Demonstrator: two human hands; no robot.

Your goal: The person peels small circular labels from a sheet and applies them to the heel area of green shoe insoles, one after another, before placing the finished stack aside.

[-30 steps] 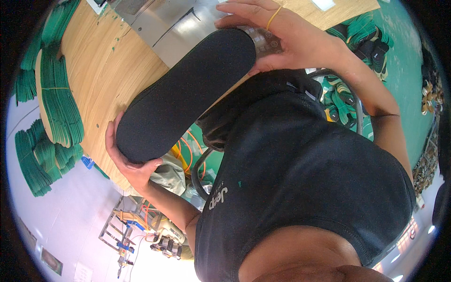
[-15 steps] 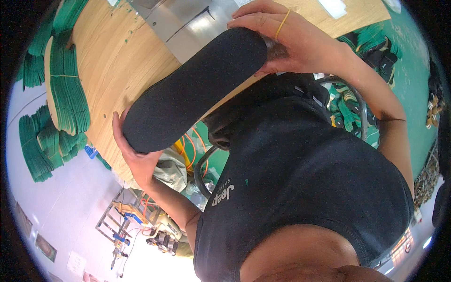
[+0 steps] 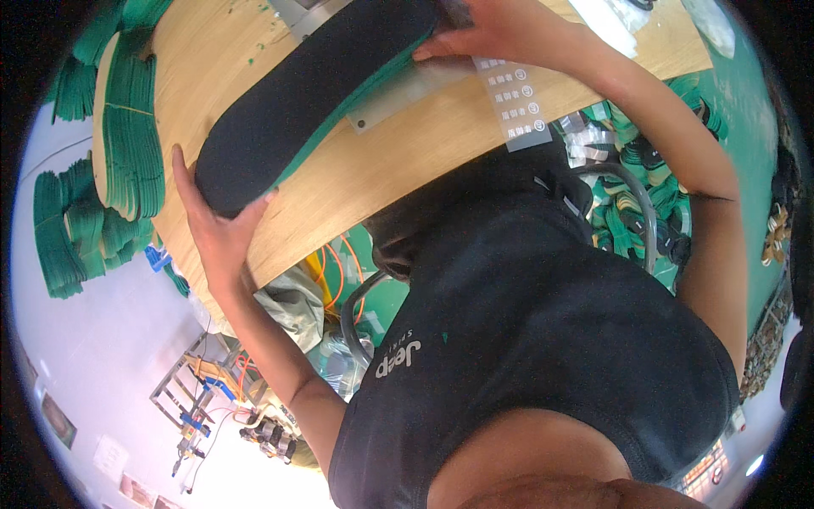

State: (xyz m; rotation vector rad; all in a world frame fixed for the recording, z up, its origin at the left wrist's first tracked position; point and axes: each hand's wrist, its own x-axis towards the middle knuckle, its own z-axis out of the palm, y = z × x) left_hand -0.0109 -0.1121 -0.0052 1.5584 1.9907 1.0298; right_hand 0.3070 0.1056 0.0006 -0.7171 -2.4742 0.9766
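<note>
A stack of shoe insoles [image 3: 309, 97], black on top with green showing along its near side, lies slantwise over the wooden table [image 3: 331, 199]. My left hand [image 3: 220, 229] cups its lower left end, thumb and fingers spread around the rounded tip. At the upper right end, my right hand [image 3: 500, 34] grips the stack; some of its fingers are cut off by the frame's top edge. Beside the right hand, a clear sheet with rows of white printed labels [image 3: 515, 102] overhangs the table's near edge. A metal plate [image 3: 407, 100] is partly visible under the stack.
Tied bundles of green insoles [image 3: 127, 127] stand at the table's left edge, with more bundles [image 3: 72, 225] beyond. Below the table's right part, many insoles [image 3: 636, 208] are heaped near a curved metal chair arm [image 3: 649, 199]. Orange cables [image 3: 343, 271] hang near the floor.
Both hands have moved the insole stack farther away over the table and slightly left. Its green side has come into view, and the label sheet and metal plate are now uncovered.
</note>
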